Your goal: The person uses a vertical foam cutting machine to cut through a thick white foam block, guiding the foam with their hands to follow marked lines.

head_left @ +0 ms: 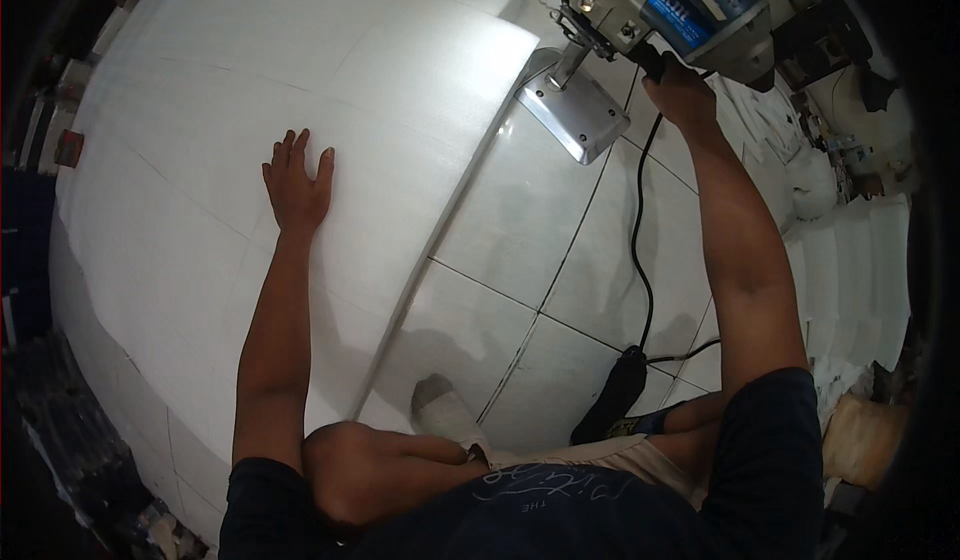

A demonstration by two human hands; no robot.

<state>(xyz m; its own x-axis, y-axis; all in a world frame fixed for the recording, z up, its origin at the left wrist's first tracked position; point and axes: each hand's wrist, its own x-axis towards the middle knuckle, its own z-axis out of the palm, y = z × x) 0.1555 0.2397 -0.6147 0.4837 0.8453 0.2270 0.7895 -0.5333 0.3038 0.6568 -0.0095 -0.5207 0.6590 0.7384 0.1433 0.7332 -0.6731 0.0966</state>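
Left grip [298,190], fingers spread wide, lies on the broad white foam sheet [400,140] at ten o'clock; right grip [686,97], at one, holds the black handle [648,61] of the grey-and-blue motorised machine [700,5].

The right hand [683,95] hides most of the handle [650,59] in its grip. Above the grip, the cutting machine [690,10] is cut off by the upper edge. Just below, the black cable [637,210] vanishes behind the hand. Left of the grip, whether the base plate [583,115] slips beneath the white sheet [390,130] — touching it or not — cannot be told.
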